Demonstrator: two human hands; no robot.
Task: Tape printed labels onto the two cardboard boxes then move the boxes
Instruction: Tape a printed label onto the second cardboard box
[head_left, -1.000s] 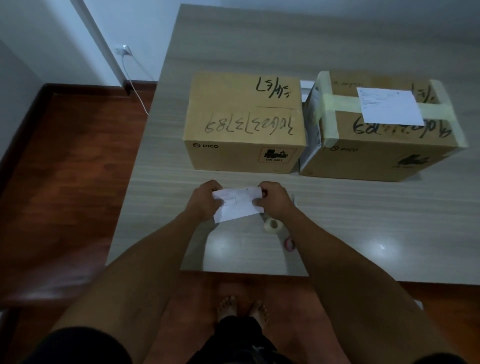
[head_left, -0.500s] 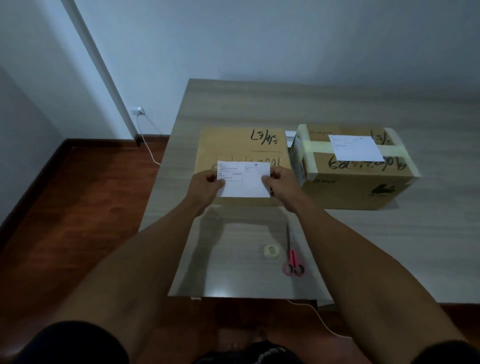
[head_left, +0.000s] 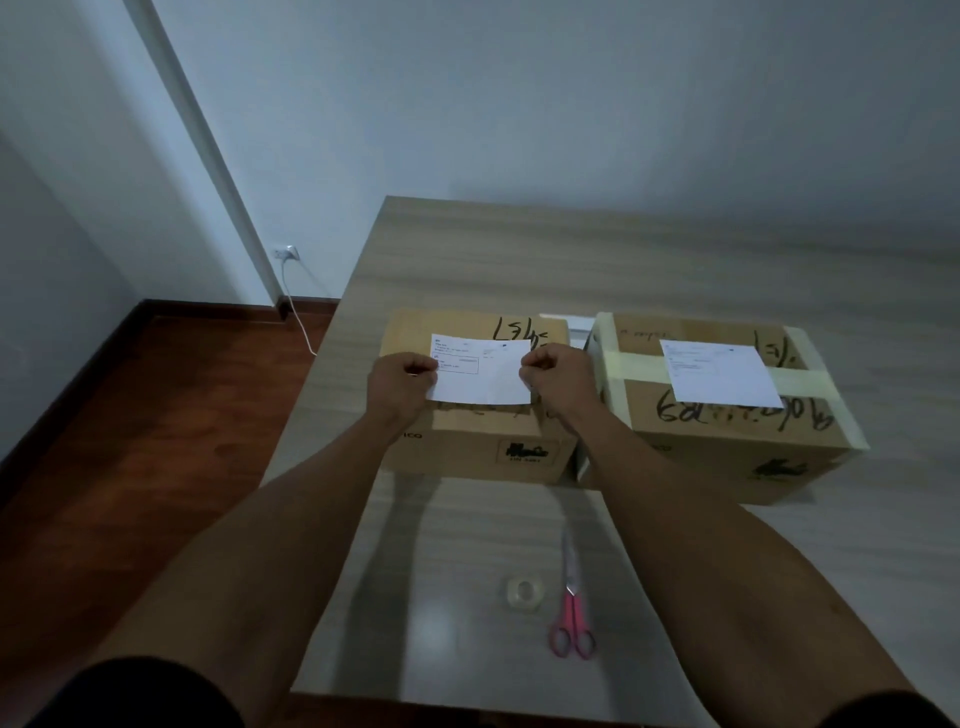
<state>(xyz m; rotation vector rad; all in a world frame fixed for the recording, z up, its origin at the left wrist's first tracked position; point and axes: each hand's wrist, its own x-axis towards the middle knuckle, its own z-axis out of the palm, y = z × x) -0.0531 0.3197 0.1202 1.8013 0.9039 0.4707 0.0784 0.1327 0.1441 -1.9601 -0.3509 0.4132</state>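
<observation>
Pinching the label (head_left: 480, 376) by its short ends, left hand (head_left: 402, 387) and right hand (head_left: 558, 382) hold it lengthwise directly above the left box (head_left: 478, 441), fingers clamped.

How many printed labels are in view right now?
2. One label is pinched by the left hand and right hand over the left box; the other label lies on the right box.
</observation>
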